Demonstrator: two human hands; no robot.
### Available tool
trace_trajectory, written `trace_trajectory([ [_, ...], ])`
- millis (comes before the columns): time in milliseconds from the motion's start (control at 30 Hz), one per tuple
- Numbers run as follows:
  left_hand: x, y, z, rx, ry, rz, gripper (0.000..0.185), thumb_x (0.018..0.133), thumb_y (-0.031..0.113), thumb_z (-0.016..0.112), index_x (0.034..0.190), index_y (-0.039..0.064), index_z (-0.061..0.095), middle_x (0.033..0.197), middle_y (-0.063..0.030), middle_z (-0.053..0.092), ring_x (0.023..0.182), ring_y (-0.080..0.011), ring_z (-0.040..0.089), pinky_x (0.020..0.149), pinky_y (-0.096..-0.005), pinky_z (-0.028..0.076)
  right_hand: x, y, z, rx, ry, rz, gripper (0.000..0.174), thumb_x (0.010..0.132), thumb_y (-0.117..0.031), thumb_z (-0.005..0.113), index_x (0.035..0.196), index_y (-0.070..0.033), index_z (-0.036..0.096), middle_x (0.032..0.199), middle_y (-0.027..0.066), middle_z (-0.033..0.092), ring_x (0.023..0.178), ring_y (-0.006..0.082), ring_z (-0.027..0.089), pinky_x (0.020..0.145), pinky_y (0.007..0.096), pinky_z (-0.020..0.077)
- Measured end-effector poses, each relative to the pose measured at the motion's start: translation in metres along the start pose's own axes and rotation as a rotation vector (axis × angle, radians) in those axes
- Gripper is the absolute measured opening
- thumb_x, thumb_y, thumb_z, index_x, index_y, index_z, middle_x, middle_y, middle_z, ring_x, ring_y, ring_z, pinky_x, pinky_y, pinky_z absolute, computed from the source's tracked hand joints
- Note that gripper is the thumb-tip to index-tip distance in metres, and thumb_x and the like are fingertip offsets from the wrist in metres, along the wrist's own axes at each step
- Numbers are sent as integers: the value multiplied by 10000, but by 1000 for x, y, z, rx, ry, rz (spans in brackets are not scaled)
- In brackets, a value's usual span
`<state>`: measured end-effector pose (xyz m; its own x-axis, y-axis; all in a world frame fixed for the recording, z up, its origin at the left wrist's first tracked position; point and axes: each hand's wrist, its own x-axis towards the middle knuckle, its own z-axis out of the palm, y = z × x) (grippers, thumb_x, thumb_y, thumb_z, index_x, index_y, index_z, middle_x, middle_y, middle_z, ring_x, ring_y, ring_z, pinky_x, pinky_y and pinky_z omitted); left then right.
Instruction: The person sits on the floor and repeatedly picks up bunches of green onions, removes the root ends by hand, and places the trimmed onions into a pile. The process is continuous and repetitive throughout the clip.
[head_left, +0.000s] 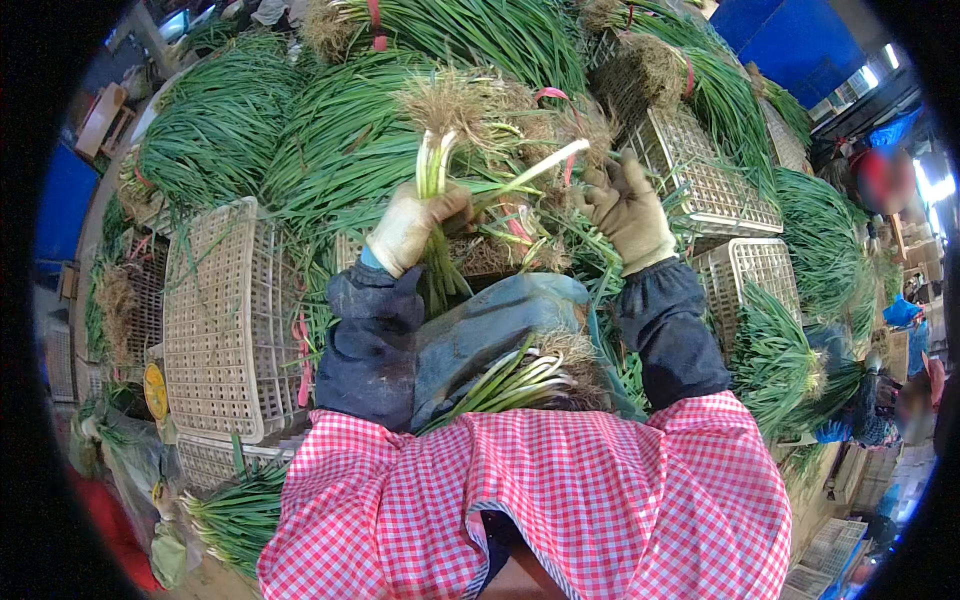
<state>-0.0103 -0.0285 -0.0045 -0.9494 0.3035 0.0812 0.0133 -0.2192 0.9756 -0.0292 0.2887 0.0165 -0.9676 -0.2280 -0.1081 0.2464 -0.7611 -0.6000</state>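
Observation:
My gloved left hand (420, 221) is closed around a small bunch of green allium stalks (433, 165), like green garlic or young leeks. Their brown roots point up and their leaves hang below the fist. To the right, my gloved right hand (628, 214) has bent fingers beside root fibres and loose leaves; whether it pinches anything is unclear. A single white-stemmed stalk (551, 163) slants between the hands. Behind them lies a pile of rooted stalks with a pink tie (551, 94). Across my lap, a blue-grey apron (499, 307) carries several more stalks (517, 379), roots to the right.
Plastic crates stand at left (210, 322) and right (709, 176). Large leafy bundles (225, 120) lie at the back, some tied in red. Another bundle (780, 352) leans at the right. Farther right are other people, one with a blue-gloved hand (832, 432).

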Motion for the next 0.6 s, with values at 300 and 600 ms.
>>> trace_trajectory([
  [300, 9, -19, 5, 38, 129, -39, 314, 968, 203, 745, 1168, -38, 717, 942, -79, 740, 788, -148, 684, 710, -288, 554, 1, 42, 85, -748, -86, -11, 216, 974, -241, 669, 968, -26, 697, 721, -45, 576, 609, 45, 454, 570, 237, 333],
  [600, 4, -6, 35, -122, -263, -56, 335, 938, 242, 766, 1188, 38, 677, 958, -47, 740, 828, -166, 704, 716, -311, 568, 10, 66, 109, -770, -21, -135, 235, 879, -142, 749, 1040, 21, 693, 854, 21, 680, 669, 109, 544, 619, 279, 439],
])
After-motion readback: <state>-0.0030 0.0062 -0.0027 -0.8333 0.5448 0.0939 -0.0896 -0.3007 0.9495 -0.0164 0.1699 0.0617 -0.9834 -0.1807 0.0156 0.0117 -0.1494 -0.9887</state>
